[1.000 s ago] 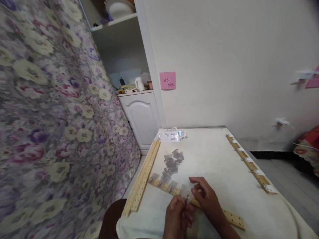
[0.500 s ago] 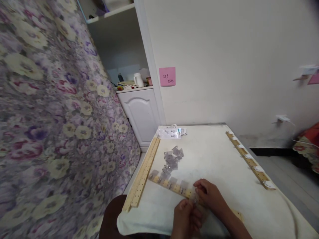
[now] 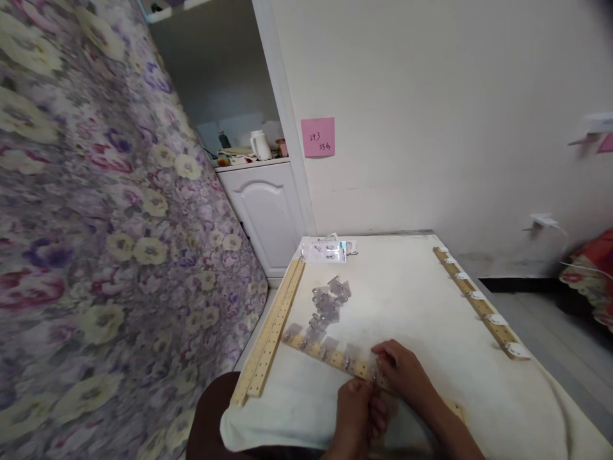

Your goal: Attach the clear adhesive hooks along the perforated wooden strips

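A wooden strip with holes (image 3: 330, 356) lies slantwise across the near part of a white-covered table (image 3: 416, 300). Small clear clips sit along it. Both my hands meet at its near end. My left hand (image 3: 357, 412) is curled, thumb and fingers pinched at the strip. My right hand (image 3: 405, 374) has its fingers bent down onto the strip, pressing a small clear clip that is mostly hidden under them. A loose pile of clear clips (image 3: 328, 303) lies just beyond.
Two more wooden strips (image 3: 271, 332) lie along the table's left edge, another strip with white pieces (image 3: 479, 303) along the right edge. A small packet (image 3: 325, 250) rests at the far edge. A flowered bedspread (image 3: 110, 243) fills the left; a white cupboard (image 3: 265, 211) stands behind.
Both hands have shifted down and right along the slanted strip, from holding a clip above it to pressing at it. The view has tilted slightly downward.
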Tool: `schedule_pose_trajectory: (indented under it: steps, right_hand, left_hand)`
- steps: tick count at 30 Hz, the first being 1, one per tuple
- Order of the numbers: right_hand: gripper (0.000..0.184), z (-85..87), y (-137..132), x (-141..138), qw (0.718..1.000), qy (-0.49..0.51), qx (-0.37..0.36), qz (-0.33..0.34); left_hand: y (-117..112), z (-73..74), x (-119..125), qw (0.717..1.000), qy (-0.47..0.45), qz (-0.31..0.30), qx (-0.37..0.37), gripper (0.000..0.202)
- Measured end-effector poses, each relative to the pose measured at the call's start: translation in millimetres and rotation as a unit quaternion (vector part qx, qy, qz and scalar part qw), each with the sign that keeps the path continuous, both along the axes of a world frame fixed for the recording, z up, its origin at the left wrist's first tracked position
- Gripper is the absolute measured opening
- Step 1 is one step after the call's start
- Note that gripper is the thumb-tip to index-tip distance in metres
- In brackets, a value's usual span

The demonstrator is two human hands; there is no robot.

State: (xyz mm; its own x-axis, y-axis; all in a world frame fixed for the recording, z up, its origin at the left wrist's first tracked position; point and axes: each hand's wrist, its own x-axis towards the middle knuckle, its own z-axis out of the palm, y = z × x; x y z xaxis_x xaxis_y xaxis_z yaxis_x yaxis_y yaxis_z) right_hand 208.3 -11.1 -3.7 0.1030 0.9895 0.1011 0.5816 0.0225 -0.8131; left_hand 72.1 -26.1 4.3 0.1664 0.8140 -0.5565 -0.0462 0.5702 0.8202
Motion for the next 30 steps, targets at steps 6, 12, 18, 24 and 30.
schedule_pose_trajectory:
  steps: [6,12,18,24,30]
  right_hand:
    - [0.027,-5.2,0.9,2.6,1.0,0.008,-0.005,-0.003]
    - [0.028,-7.3,0.3,6.8,1.0,0.016,-0.013,0.007]
    - [0.029,-4.1,-1.0,4.9,1.0,0.007,-0.021,0.008]
    - [0.031,-3.0,-1.8,4.3,1.0,0.01,-0.009,0.02]
    - [0.039,-1.0,-3.7,7.5,0.998,0.009,-0.024,0.049]
  left_hand:
    - [0.6,0.8,1.8,1.0,0.01,-0.007,0.004,0.023]
    - [-0.9,-0.8,2.6,1.0,0.009,-0.013,0.008,0.029]
    - [-1.7,-0.3,3.7,1.0,0.013,-0.019,0.02,0.025]
    - [-1.3,-0.8,4.7,0.999,0.018,-0.02,0.028,0.024]
    - [-0.4,-5.8,4.3,0.999,0.025,-0.018,0.027,0.036]
